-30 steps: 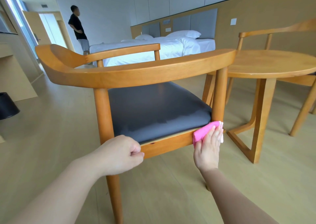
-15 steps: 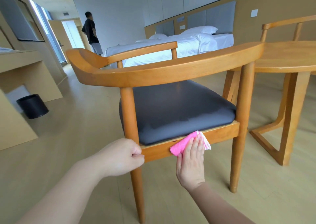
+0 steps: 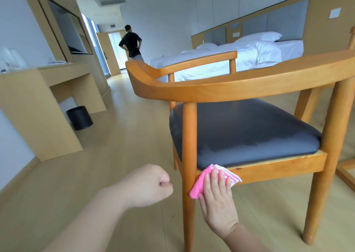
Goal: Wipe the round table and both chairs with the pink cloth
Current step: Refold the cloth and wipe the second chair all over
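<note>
A wooden armchair (image 3: 240,86) with a dark grey padded seat (image 3: 244,128) fills the right half of the view, seen from behind. My right hand (image 3: 217,199) presses the folded pink cloth (image 3: 199,184) with straight fingers against the rear seat rail, right beside the chair's left back leg (image 3: 189,155). My left hand (image 3: 151,184) is curled into a fist, holds nothing, and hovers just left of that leg without touching it. Damp streaks show on the seat. Only legs of the round table (image 3: 307,105) show behind the chair.
A black waste bin (image 3: 79,118) stands on the wood floor by a built-in desk (image 3: 48,90) at the left. A white bed (image 3: 240,59) lies behind the chair. A person in a dark shirt (image 3: 131,42) stands far back near the doorway.
My right hand slid the pink cloth leftward along the rear seat rail, from the right back leg to the left one. My left fist stays clenched but has come off the chair. The view swung left.
</note>
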Demonstrator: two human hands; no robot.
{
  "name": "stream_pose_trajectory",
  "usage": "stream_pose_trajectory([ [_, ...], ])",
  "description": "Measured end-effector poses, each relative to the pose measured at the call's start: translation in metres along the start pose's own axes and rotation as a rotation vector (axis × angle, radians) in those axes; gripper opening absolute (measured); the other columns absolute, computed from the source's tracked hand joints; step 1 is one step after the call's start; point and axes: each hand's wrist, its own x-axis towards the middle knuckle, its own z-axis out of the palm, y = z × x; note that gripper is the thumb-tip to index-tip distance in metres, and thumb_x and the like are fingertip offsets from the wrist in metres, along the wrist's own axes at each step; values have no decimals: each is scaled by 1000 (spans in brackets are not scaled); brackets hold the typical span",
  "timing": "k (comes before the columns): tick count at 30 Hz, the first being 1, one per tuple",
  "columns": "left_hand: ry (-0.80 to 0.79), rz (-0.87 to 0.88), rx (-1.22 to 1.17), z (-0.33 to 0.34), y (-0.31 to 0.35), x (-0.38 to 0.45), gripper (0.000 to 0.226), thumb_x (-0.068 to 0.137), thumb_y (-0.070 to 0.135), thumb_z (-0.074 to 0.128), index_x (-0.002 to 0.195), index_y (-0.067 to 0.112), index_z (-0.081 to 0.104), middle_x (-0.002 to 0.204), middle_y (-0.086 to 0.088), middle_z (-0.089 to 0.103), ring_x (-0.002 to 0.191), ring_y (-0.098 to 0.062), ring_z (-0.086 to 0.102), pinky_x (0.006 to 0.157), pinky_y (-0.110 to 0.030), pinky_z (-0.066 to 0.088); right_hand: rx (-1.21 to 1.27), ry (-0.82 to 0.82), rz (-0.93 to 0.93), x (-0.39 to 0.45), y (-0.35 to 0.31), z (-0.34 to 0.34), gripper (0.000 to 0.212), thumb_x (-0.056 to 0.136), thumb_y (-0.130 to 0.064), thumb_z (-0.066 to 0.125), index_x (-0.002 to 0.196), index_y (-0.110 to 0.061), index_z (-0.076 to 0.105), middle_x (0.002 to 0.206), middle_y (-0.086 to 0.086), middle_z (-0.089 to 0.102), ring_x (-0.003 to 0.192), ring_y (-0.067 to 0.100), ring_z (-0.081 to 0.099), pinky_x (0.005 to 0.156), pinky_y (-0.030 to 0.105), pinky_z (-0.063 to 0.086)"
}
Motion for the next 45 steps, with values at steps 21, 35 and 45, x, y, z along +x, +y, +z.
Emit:
stream_pose_trajectory([
  [21, 171, -46, -48, -19, -39, -6, 32, 71, 41, 44, 53, 16, 37, 46, 1, 25, 43, -14, 22, 44, -26, 22, -250, -118, -706, 73, -5, -33, 54, 87, -32, 42, 137, -12, 52, 154, 7, 28, 145, 25, 19, 118, 44, 2],
  [35, 164, -59, -353, 4, -44, -3, 48, 83, 29, 54, 41, 21, 35, 37, 8, 23, 34, -8, 28, 32, -8, 22, -520, -184, -815, 209, -2, -154, 47, 95, -35, 40, 129, -8, 59, 136, 16, 55, 135, 38, 40, 116, 50, 18],
  [45, 243, -79, -520, 10, -51, 7, 45, 85, 31, 57, 47, 23, 36, 42, 9, 31, 35, -5, 38, 41, -16, 36, -600, -275, -700, 189, -17, -148, 49, 97, -34, 45, 135, -3, 51, 144, 20, 46, 140, 41, 29, 118, 55, 13],
])
